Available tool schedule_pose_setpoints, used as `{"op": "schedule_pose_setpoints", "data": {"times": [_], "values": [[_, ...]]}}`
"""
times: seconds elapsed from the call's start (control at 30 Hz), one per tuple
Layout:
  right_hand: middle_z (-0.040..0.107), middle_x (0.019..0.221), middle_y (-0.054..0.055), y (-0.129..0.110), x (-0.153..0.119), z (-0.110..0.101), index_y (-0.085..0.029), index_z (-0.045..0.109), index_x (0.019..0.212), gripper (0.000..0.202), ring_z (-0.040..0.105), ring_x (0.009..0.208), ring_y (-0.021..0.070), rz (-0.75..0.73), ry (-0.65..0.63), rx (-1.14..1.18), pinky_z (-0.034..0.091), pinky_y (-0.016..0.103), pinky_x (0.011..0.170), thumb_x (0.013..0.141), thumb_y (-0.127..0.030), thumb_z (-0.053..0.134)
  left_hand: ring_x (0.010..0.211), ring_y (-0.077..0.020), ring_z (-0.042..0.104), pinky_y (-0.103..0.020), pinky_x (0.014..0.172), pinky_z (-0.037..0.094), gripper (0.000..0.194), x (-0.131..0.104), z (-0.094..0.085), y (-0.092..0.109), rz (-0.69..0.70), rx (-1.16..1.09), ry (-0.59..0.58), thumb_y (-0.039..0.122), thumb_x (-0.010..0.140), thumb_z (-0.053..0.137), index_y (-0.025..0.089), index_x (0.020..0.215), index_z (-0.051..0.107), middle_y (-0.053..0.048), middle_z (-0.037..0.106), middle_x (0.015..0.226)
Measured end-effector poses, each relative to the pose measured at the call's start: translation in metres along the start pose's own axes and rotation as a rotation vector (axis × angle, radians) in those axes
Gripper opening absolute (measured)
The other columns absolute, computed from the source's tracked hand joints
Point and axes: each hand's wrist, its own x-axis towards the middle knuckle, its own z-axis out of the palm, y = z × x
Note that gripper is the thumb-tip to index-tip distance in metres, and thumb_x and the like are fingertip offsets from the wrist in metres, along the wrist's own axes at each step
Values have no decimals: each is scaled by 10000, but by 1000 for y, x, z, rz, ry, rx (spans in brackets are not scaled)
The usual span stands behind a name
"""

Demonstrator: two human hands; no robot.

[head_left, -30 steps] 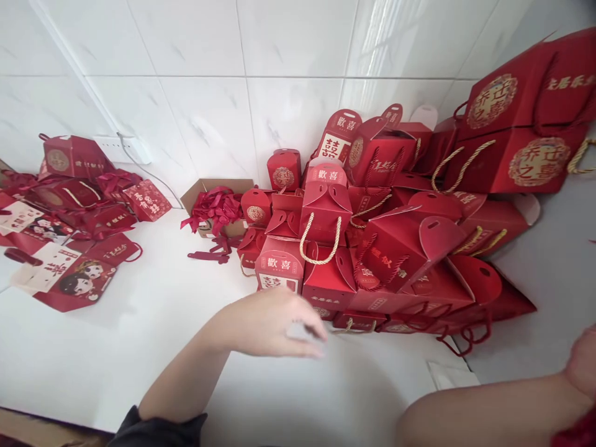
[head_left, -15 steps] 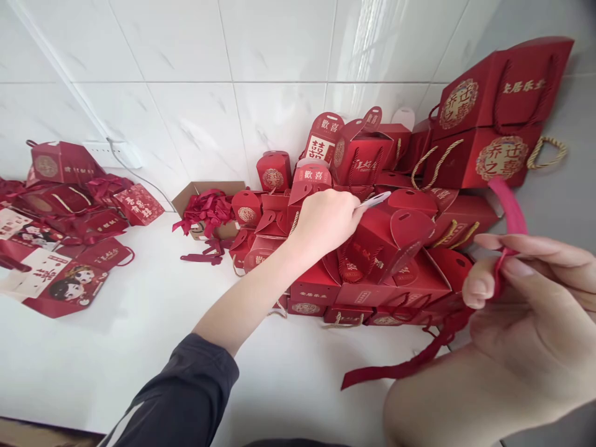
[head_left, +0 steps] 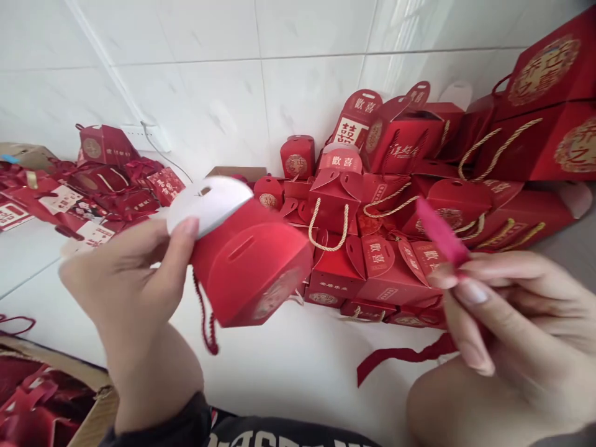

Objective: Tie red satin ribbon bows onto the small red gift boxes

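A red box is held tilted above the tabletop, its white flap clamped in the grip of the left hand, seemingly leaving the sides uncovered. The right hand pinches a ribbon near one end (likely for control). Beyond, stacked boxes crowd near the tiled wall, apparently to save room.
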Motion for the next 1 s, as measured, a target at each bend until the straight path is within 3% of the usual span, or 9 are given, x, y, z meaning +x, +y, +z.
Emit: {"op": "schedule_pose_setpoints", "data": {"times": [0.1, 0.17, 0.3, 0.37, 0.43, 0.5, 0.57, 0.73, 1.0], "values": [[740, 943, 37, 17, 1, 22, -268, 732, 1041, 188, 693, 690, 118, 205, -296, 9, 589, 219, 608, 919, -150, 652, 507, -68, 335, -227, 486, 259, 408, -39, -8, -49, -94, 210, -99, 427, 872, 599, 147, 578, 560, 34, 348, 499], [741, 949, 40, 35, -1, 37, -251, 742, 1029, 137, 699, 841, 143, 347, -479, 25, 579, 245, 763, 921, -213, 667, 474, -63, 354, -221, 476, 286, 418, -67, -3, -74, -154, 235, -219, 433, 877, 597, 146, 573, 578, 41, 380, 466], [731, 858, 61, 73, -15, 63, -166, 754, 893, 246, 660, 793, 141, 584, -676, 103, 529, 256, 781, 958, -352, 607, 507, -81, 518, -186, 503, 412, 328, -115, 13, -98, -215, 126, -565, 408, 905, 566, 173, 692, 650, 33, 587, 556], [719, 831, 64, 89, -26, 71, -148, 751, 876, 295, 645, 783, 146, 635, -706, 101, 513, 263, 769, 961, -383, 592, 694, -128, 660, -199, 602, 527, 214, -130, 19, -99, -291, -16, -629, 387, 903, 576, 204, 946, 678, -3, 716, 824], [718, 834, 67, 100, -36, 77, -143, 747, 861, 313, 641, 786, 153, 658, -715, 85, 504, 268, 765, 957, -398, 592, 1016, -200, 680, -287, 780, 594, 357, -138, 23, -98, -304, -143, -586, 342, 884, 610, 230, 1220, 572, -66, 679, 1172], [722, 848, 68, 105, -42, 79, -146, 746, 861, 317, 643, 798, 158, 671, -712, 82, 504, 270, 769, 956, -404, 590, 1273, -258, 548, -418, 987, 540, 456, -140, 24, -94, -196, -190, -518, 271, 861, 642, 240, 1293, 499, -108, 544, 1375], [726, 865, 66, 106, -45, 81, -152, 747, 876, 308, 649, 814, 160, 673, -698, 97, 507, 270, 778, 956, -405, 591, 1408, -296, 392, -521, 1127, 399, 362, -137, 24, -91, -34, -173, -530, 201, 857, 636, 246, 1208, 562, -109, 439, 1468], [735, 876, 51, 99, -45, 85, -166, 748, 877, 289, 656, 835, 157, 626, -657, 73, 503, 257, 807, 962, -391, 587, 1472, -358, 231, -589, 1150, 310, 199, -130, 26, -84, 154, -124, -687, 155, 862, 609, 248, 1020, 688, -72, 329, 1554], [750, 900, 61, 102, -53, 94, -174, 745, 872, 329, 669, 859, 189, 671, -672, 11, 512, 292, 804, 949, -449, 581, 1461, -347, 266, -579, 1142, 339, 223, -132, 33, -84, 177, -171, -684, 131, 875, 592, 261, 994, 729, -63, 370, 1544]]}}
